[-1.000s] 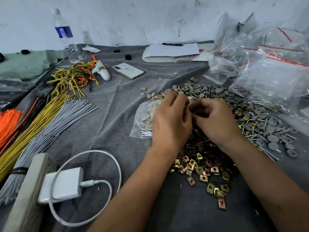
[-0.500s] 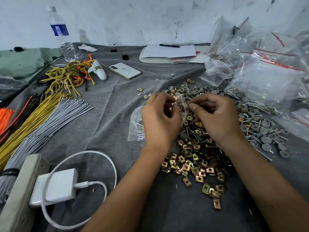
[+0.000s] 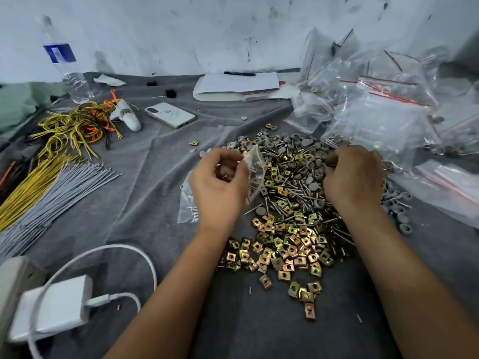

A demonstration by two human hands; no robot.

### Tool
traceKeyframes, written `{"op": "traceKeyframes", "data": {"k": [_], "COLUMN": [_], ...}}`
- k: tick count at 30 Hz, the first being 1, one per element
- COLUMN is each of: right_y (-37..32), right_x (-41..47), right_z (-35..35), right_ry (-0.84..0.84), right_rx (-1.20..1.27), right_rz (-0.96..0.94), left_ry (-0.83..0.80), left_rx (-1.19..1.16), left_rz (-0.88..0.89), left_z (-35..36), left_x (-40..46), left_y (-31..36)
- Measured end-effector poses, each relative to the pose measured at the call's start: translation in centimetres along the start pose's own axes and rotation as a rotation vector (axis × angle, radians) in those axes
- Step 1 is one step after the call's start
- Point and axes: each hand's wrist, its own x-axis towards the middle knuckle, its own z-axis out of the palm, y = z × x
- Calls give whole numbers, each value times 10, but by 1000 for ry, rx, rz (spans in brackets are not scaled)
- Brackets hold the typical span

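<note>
Pinched by the left hand (image 3: 220,190), a small plastic bag (image 3: 255,164) held few screws (image 3: 193,211); the right hand (image 3: 352,177), hold unclear, curled over the big hardware pile (image 3: 290,229) midway across the cloth (image 3: 134,203).

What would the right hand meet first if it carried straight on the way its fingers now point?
Most likely the heap of grey caps and screws: the right hand curls its fingers down at it, perhaps touching; depth is unclear.

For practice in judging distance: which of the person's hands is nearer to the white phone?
Left. The left hand, pinching a small clear bag, is just right of the phone and closer to the camera; the right hand is farther right, over the hardware pile.
</note>
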Motion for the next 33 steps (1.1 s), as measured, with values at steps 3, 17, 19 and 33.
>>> {"op": "traceKeyframes", "data": {"k": [3,17,19,33], "right_y": [-3,-51,-51,-61], "right_x": [-1,-31,-30,-42], "right_z": [-2,-11,-9,-3], "right_ry": [6,-112,-157,-225], "right_rx": [236,944,896,566], "right_rz": [10,-498,-531,-784], "left_ry": [70,-152,-148,314], "left_rx": [-149,67,46,-574], "left_rz": [-91,13,-14,-269], "left_z": [-5,1,2,-52], "left_x": [8,0,0,44], "left_y": [1,1,1,14]}}
